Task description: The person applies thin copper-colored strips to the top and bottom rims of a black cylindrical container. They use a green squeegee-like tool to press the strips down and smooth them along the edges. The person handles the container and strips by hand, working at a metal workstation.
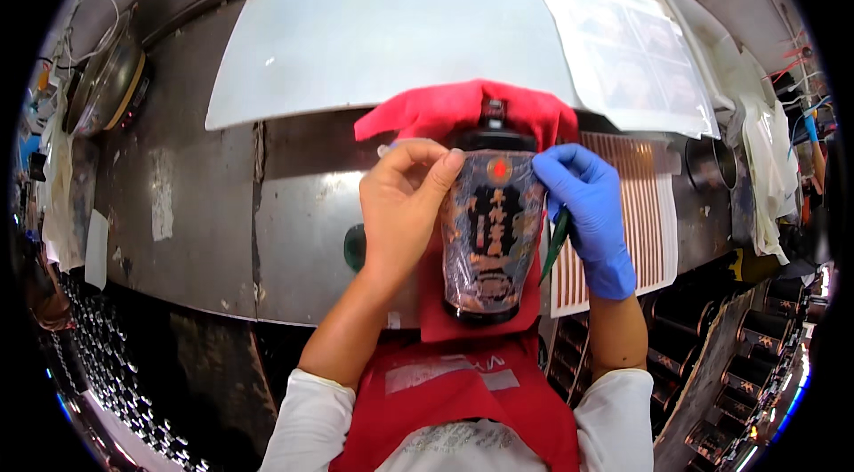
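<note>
A black bottle (492,141) lies on a red cloth (436,109), its neck pointing away from me. Over its front is a clear, wrinkled decal film (495,272) with copper-coloured lettering and a red dot near the top. My bare left hand (400,201) pinches the film's upper left corner between thumb and fingers. At the upper right edge, my right hand (587,209), in a blue glove, pinches the film too. A thin green tool (555,245), perhaps a scraper, sticks out below that hand's fingers. How it is held is hidden.
A pale board (391,40) spans the back of the metal table (196,205). Printed sheets (623,36) lie at the back right, a striped sheet (645,205) beside my right hand. A dark green round object (355,247) is near my left wrist. Racked dark bottles (747,374) stand lower right.
</note>
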Action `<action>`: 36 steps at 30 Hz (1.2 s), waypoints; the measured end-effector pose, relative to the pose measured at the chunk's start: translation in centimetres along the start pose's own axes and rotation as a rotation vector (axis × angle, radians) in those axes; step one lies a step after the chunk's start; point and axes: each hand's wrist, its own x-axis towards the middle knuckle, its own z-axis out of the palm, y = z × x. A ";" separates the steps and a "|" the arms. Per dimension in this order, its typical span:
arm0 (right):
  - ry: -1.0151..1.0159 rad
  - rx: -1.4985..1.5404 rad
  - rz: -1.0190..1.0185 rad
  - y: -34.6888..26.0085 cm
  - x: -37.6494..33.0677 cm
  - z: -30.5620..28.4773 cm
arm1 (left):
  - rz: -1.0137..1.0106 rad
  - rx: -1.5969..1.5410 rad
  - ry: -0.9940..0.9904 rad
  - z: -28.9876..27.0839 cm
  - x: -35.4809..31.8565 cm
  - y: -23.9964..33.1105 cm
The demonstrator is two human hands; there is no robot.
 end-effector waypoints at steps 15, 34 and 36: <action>-0.154 -0.018 0.306 4.2 -8.5 -1.9 | -0.236 0.076 -0.247 -4.6 -8.5 -1.8; -0.135 0.050 0.130 2.8 -5.6 -1.8 | -0.288 -0.299 -0.247 -4.8 -7.0 -1.8; -0.086 0.074 0.070 2.3 -3.8 -1.3 | -0.198 -0.324 -0.207 -3.3 -5.4 -1.2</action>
